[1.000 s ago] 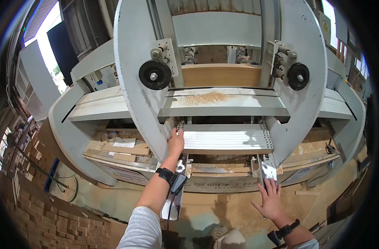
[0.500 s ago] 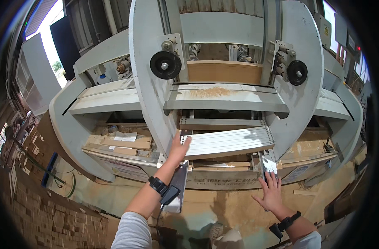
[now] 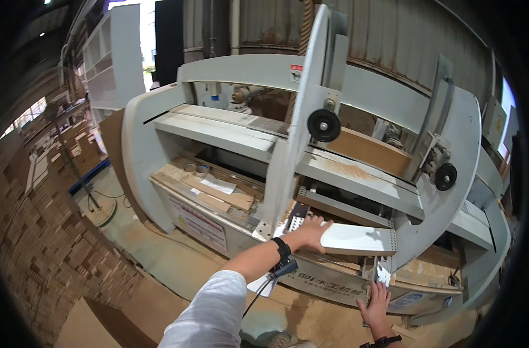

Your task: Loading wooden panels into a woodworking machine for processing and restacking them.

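My left hand [image 3: 308,233] lies over the left end of a stack of long white boards [image 3: 362,236] with small drilled holes near the ends. Its fingers are apart and rest on the top face. The stack spans two metal support arms at the front of a large white machine; the right support arm [image 3: 383,271] shows just past the boards. Beside that arm's outer end is my right hand [image 3: 376,304], fingers spread, holding nothing; whether it touches the arm is unclear. Behind the stack lies another long, light-edged board [image 3: 346,207] with holes at its ends.
A tall white upright plate [image 3: 293,133] with a black handwheel [image 3: 324,125] stands left of the boards; a second handwheel [image 3: 446,176] is at right. Wood strips [image 3: 226,194] lie in the machine's left bay. Stacked wood pieces [image 3: 61,238] fill the left side.
The view has swung left, so the machine appears farther right and tilted. My left hand has moved further over the boards' top. My right hand remains spread by the right support arm.
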